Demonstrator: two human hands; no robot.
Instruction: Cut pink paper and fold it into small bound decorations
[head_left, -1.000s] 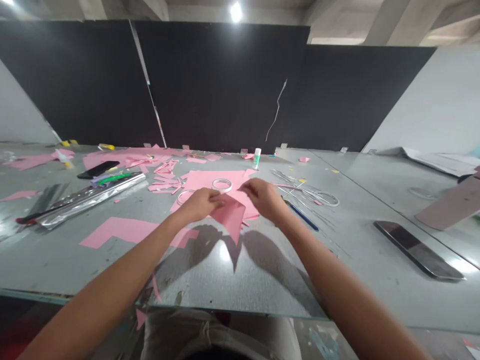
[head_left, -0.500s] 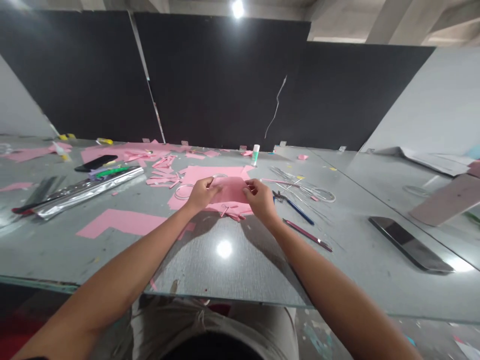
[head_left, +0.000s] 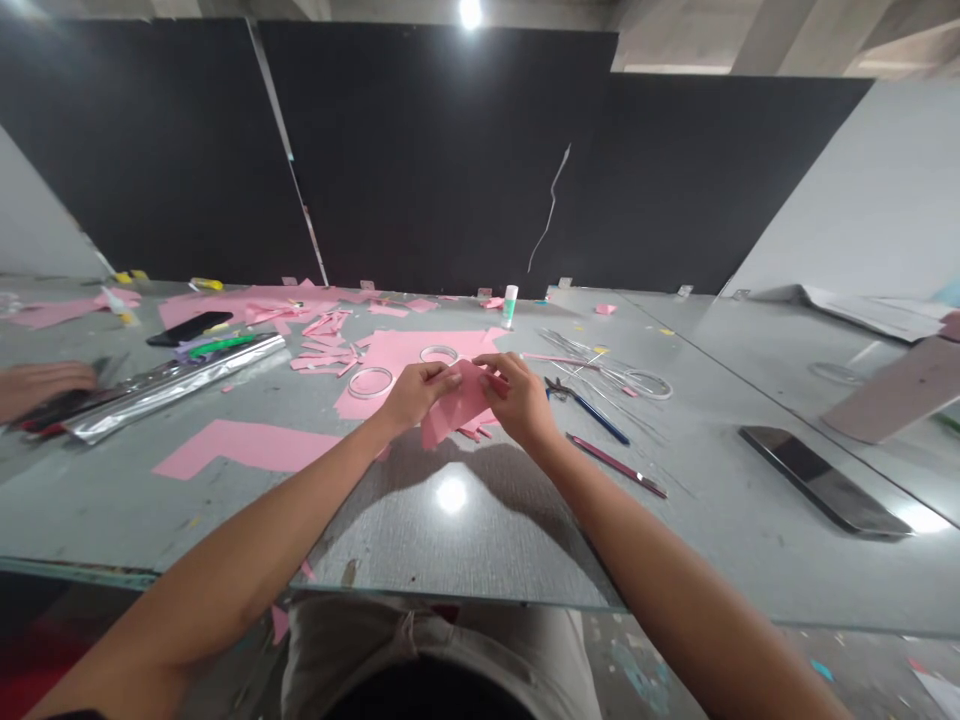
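A piece of pink paper point(head_left: 457, 403) is held up between my two hands, tilted and partly curled. My left hand point(head_left: 418, 394) pinches its upper left part between thumb and fingers. On its right side my right hand point(head_left: 514, 393) grips a bent or rolled edge. Under and behind the hands a larger pink sheet point(head_left: 397, 350) lies flat, bearing two silvery rings, one at the left point(head_left: 370, 382) and one farther back point(head_left: 439, 354). Narrow pink strips point(head_left: 474, 433) show just below the held paper.
Blue-handled pliers point(head_left: 596, 414), a dark red pen-like tool point(head_left: 616, 465), wire point(head_left: 645, 384) and a phone point(head_left: 825, 480) lie rightward. A glue stick point(head_left: 509, 307) stands behind. Leftward are pink scraps point(head_left: 247, 445), a foil roll point(head_left: 180, 385) and another person's hand point(head_left: 49, 388).
The held paper has gone from stretched level to tilted, its lower left corner hanging toward me. Another person's hand has entered at the far left.
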